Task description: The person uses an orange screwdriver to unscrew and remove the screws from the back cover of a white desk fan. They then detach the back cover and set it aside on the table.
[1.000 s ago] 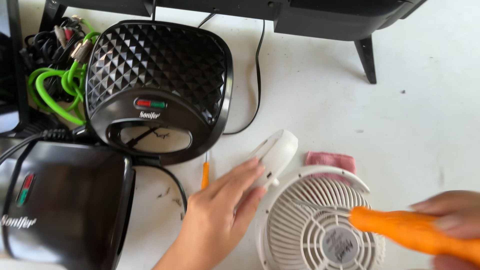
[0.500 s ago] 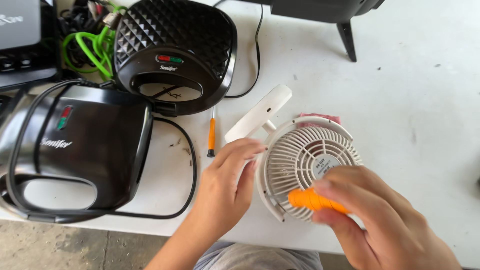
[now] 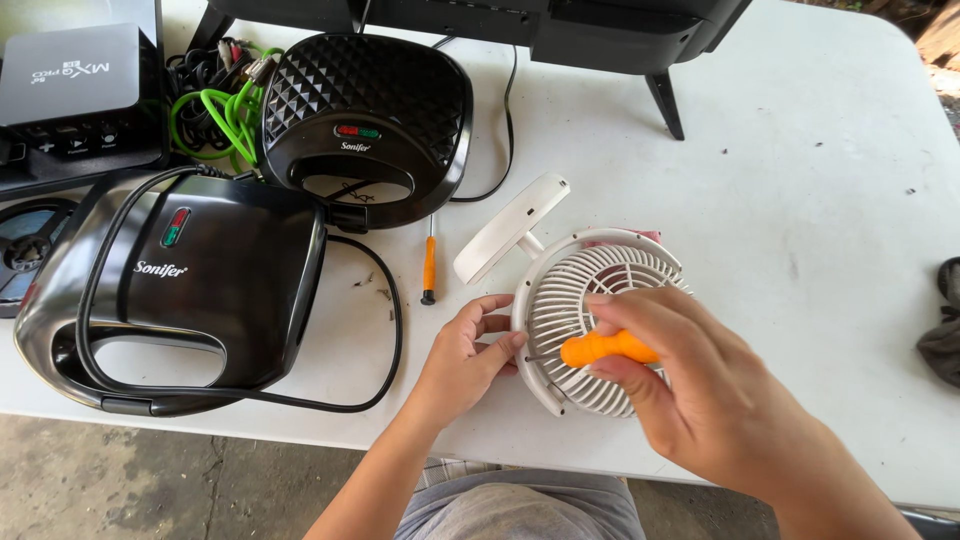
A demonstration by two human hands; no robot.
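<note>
Fan [image 3: 590, 310], small and white, now sits tipped up on its edge near the front rim of the white table [image 3: 820, 200], where half a second ago it lay a little flatter and the screwdriver was only coming in over the grille. The left hand [image 3: 465, 350] braces it from nine o'clock, fingers curled around the rim and thumb pressed against the frame. The right hand [image 3: 690, 390] has closed around an orange-handled screwdriver [image 3: 600, 348], and the thin shaft now points toward nine o'clock with its tip at the fan's rim close to the left thumb, so the tool looks engaged at a fastening there rather than hovering; the tip itself is too small to tell for certain. The fan's flat white base [image 3: 510, 228] sticks out at eleven o'clock. A second small screwdriver [image 3: 429, 265] lies just beside it at ten o'clock, and beyond that two black sandwich makers [image 3: 200, 290] with a looped black cord [image 3: 390, 330] crowd the nine o'clock side. Open tabletop stretches toward two and three o'clock, as far as a dark cloth [image 3: 942, 325] at the edge. The table's front edge runs just beneath both wrists at six o'clock.
</note>
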